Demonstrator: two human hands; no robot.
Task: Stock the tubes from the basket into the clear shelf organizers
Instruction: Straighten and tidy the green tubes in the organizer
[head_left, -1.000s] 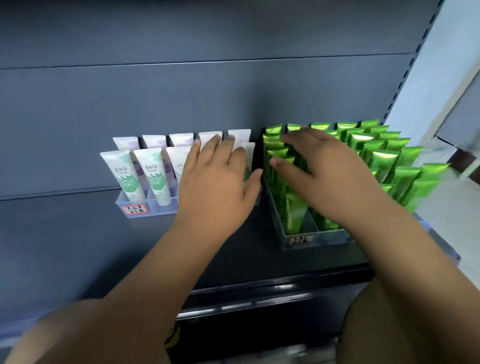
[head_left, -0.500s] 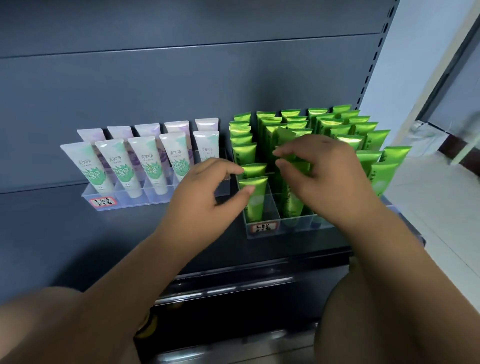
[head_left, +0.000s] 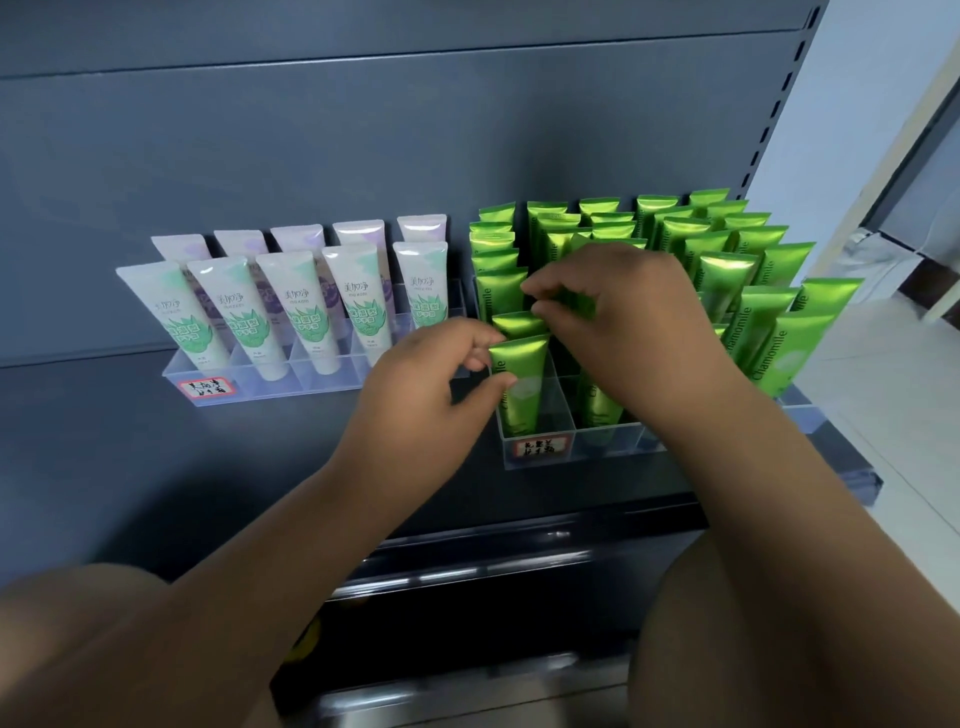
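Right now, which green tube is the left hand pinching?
The frontmost green tube of the leftmost column; the left hand pinches its upper left edge.

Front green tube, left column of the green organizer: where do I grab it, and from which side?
Pinch the front green tube by its flat crimped top, front and back faces, coming from above-left as the left hand does. Its lower end sits down in the clear organizer, and packed tubes crowd the right.

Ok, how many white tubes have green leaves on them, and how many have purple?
Green-leaf tubes: 5
Purple tubes: 5
Total: 10
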